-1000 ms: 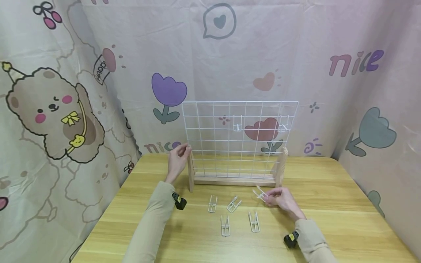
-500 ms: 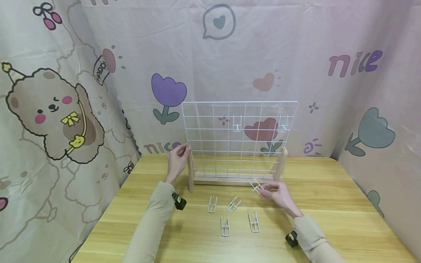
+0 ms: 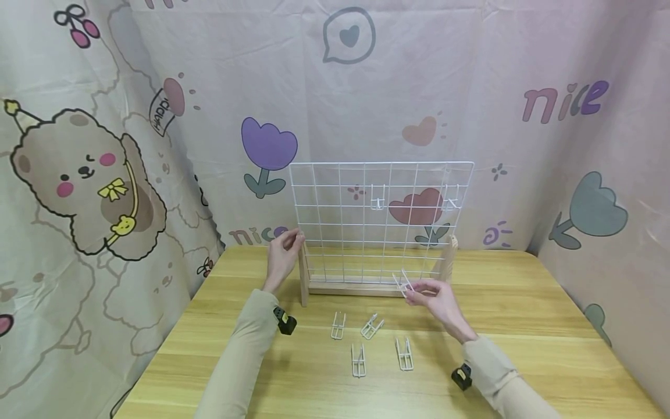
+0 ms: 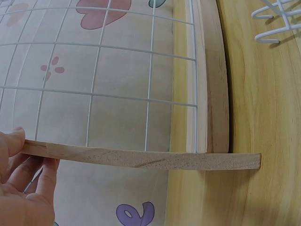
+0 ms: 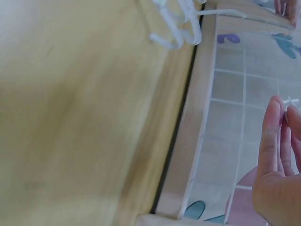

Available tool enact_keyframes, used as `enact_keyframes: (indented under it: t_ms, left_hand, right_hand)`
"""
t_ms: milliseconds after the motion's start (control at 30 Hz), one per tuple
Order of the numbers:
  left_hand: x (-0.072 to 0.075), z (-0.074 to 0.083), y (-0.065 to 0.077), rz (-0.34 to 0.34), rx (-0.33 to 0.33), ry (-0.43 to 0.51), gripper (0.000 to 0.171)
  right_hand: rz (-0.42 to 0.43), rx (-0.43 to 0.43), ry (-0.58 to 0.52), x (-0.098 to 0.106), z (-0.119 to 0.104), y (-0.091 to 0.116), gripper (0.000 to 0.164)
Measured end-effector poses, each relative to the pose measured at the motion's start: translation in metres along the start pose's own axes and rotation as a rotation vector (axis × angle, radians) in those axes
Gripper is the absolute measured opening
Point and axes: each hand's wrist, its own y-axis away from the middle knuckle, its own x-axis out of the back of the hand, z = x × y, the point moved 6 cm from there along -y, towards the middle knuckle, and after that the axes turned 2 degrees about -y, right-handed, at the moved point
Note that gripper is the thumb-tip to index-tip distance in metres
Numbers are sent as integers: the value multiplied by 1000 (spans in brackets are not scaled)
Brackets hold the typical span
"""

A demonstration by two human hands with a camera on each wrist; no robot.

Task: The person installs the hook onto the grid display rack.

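A white wire grid panel (image 3: 366, 163) stands upright in a wooden stand (image 3: 356, 289). My left hand (image 3: 282, 256) pinches the top of the stand's left wooden post (image 4: 141, 158), thumb on one side and fingers on the other in the left wrist view. Between the thumb and fingertips of my right hand (image 3: 437, 299) is a white wire hook (image 3: 402, 283), raised in front of the lower right of the grid with its prongs pointing up. In the right wrist view, the fingers (image 5: 269, 141) hide most of that hook. Two similar hooks hang on the grid, one near the centre (image 3: 378, 201), the other at right (image 3: 451, 202).
Several loose white hooks lie on the wooden table (image 3: 502, 302) before the stand: a left hook (image 3: 338, 333), a slanted hook (image 3: 372, 327), a front hook (image 3: 359, 362) and a right hook (image 3: 405, 356). A printed curtain (image 3: 220, 116) hangs behind and at both sides.
My right hand has moved up, forward and slightly left with the hook, which now overlaps the bottom of the grid and points more upright. My left hand has stayed on the post.
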Motion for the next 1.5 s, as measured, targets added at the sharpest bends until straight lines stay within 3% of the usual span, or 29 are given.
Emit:
enact_keyframes:
  t_ms: [133, 233, 500, 767, 1000, 1233, 1500]
  left_hand:
    - [-4, -20, -9, 9, 0, 2, 37]
    - [-5, -26, -11, 10, -7, 9, 38]
    - [-3, -22, -8, 35, -80, 27, 37]
    - [-5, -26, -10, -2, -6, 30, 38]
    - [-4, -26, -10, 3, 6, 17, 39]
    - [-4, -28, -10, 0, 11, 15, 39]
    - [-4, -27, -11, 2, 5, 19, 40]
  right_hand:
    - [13, -16, -26, -4, -9, 0, 38]
    - [5, 10, -61, -10, -18, -1, 37]
    - [-36, 71, -84, -27, -42, -6, 37]
    - [-48, 105, -80, -42, -62, -19, 33]
    - [-47, 111, -136, -53, -77, -29, 31]
    - [-40, 180, -258, -69, -92, -40, 30]
    - [29, 207, -327, -83, -105, -52, 29]
